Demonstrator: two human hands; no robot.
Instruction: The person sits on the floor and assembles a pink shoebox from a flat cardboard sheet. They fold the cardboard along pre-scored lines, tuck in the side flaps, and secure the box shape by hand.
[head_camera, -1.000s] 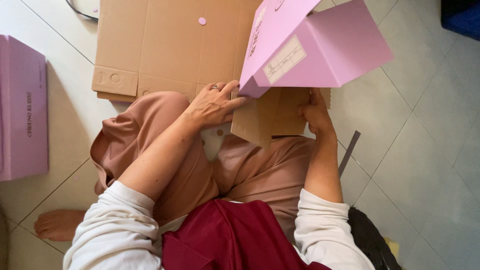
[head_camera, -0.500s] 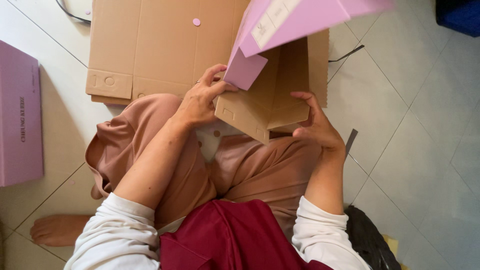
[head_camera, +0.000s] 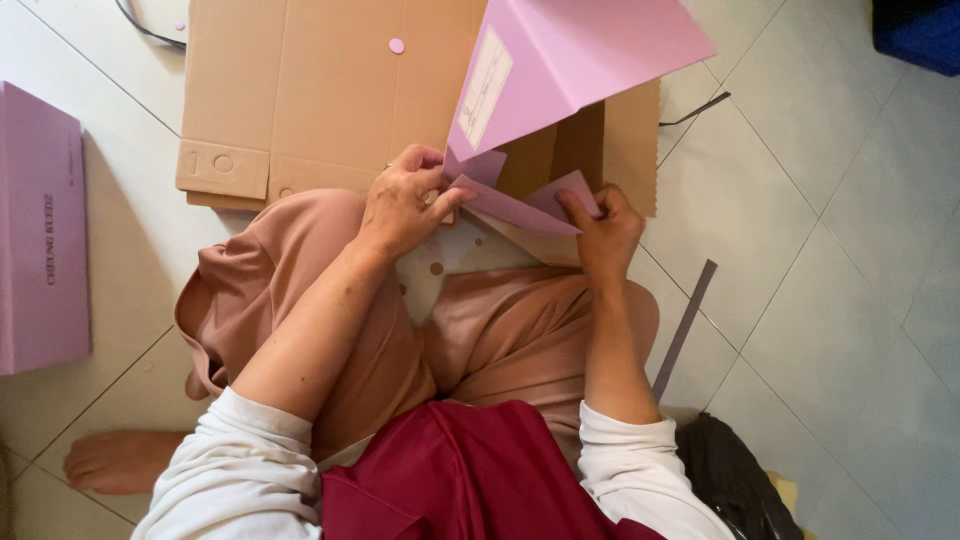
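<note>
From the head camera I look straight down at a person sitting cross-legged on a pale tiled floor (head_camera: 820, 300), knees in loose salmon-pink trousers (head_camera: 330, 300). Both hands work on a half-folded pink cardboard box (head_camera: 580, 60) held just above the lap, in front of the knees. Its large pink panel tilts up and away, with a pale rectangular label (head_camera: 486, 88) on its near face, and its brown inner side shows beneath.

My left hand (head_camera: 400, 205) is closed on the near edge of a small pink flap (head_camera: 500, 208) — fingers curled over the top, thumb pressing from the side, so the flap is pinched between them. My right hand (head_camera: 603, 232) grips the other end of the same piece: the fingers are wrapped over a second pink flap (head_camera: 565, 190) and the brown board under it, clamped on it rather than spread.

Behind the box a large flat sheet of brown corrugated cardboard (head_camera: 300, 100) lies on the tiles, with a small pink round dot (head_camera: 396, 45) resting on it. At the far left edge lies a finished flat pink box (head_camera: 40, 230), well apart from the hands. A thin grey strip (head_camera: 686, 325) lies on the floor beside the right knee, and a black bag (head_camera: 735, 480) sits by the right elbow.
</note>
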